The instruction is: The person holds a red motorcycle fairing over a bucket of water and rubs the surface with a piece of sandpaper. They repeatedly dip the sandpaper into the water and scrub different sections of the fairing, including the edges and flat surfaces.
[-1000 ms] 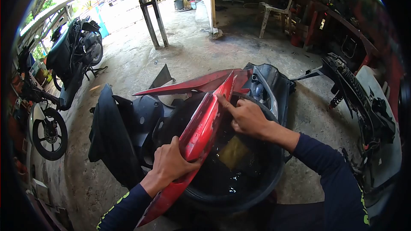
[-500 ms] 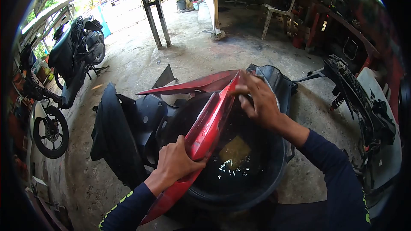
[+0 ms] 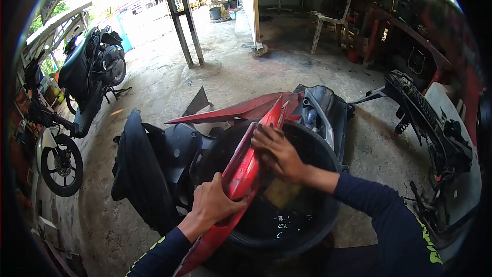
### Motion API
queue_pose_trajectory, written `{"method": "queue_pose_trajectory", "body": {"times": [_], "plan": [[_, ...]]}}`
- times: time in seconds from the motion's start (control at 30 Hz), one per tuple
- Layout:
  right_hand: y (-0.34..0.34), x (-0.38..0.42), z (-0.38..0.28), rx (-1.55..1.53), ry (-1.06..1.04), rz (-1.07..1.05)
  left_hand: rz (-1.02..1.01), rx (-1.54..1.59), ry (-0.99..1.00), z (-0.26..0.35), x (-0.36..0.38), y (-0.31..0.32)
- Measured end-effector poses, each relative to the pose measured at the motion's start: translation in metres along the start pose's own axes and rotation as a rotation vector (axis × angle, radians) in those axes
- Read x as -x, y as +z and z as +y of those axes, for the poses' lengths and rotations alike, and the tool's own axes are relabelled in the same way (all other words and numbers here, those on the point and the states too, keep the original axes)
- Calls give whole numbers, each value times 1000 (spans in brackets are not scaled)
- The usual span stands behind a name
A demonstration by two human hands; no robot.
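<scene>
A long, pointed red motorcycle body panel [image 3: 241, 182] slants over a wide black tub [image 3: 307, 238], with wet-looking shine on its surface. Near its lower part my left hand [image 3: 211, 202] is closed around it, thumb across the face. My right hand [image 3: 279, 156] lies on the panel's upper part, its fingers stretched over the red surface and slightly blurred. Dark liquid fills the tub below, and a yellowish block [image 3: 283, 193] shows in it, partly behind my right hand.
Another red panel [image 3: 230, 110] lies beyond the tub. Black plastic body parts [image 3: 141, 169] sit to the left, and a grey-black part [image 3: 333, 113] sits behind right. A stripped motorcycle frame [image 3: 430, 128] stands at right, parked motorcycles [image 3: 92, 72] at left, a plastic chair [image 3: 333, 20] farther back.
My right hand has come down and left from near the panel's tip onto its surface. The left hand keeps its grip, and the panel's tip sits slightly lower in view.
</scene>
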State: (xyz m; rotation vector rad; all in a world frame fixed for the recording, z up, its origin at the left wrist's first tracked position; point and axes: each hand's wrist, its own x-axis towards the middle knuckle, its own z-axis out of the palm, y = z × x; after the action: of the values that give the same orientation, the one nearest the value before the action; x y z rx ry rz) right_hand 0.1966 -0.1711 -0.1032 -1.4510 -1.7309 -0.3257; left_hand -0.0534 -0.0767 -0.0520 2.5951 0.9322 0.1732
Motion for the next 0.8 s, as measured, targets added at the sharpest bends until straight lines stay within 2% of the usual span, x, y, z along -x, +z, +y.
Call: {"method": "queue_pose_trajectory", "body": {"times": [0.03, 0.1, 0.17, 0.23, 0.3, 0.4, 0.43, 0.5, 0.57, 0.63, 0.7, 0.77, 0.8], "plan": [[-2, -10, 16, -16, 23, 12, 12, 8, -2, 1, 0, 1], [-12, -36, 40, -22, 239, 104, 2, 14, -1, 2, -1, 2], [-8, -29, 23, 8, 237, 94, -6, 11, 3, 2, 0, 1], [-4, -3, -9, 46, -51, -42, -8, 5, 1, 2, 2, 0], [-9, 1, -11, 34, -79, -105, 2, 11, 12, 1, 0, 0], [-13, -34, 39, -36, 308, 58, 10, 25, 16, 0, 1, 2], [-12, -30, 34, -34, 308, 59, 4, 30, 21, 1, 1, 2], [-2, -13, 10, 41, 121, 1, -3, 52, -4, 3, 0, -3], [0, 12, -25, -53, -28, -105, -14, 73, -32, 2, 1, -4], [-5, 0, 3, -2, -47, -76, 25, 42, -1, -3, 2, 2], [-13, -30, 36, -197, 421, -14, 26, 57, 3, -3, 0, 4], [-8, -30, 45, 23, 255, 69, 12, 63, 9, -4, 3, 5], [-4, -20, 32, 43, 153, 12, 9, 68, 1, -5, 2, 3]]}}
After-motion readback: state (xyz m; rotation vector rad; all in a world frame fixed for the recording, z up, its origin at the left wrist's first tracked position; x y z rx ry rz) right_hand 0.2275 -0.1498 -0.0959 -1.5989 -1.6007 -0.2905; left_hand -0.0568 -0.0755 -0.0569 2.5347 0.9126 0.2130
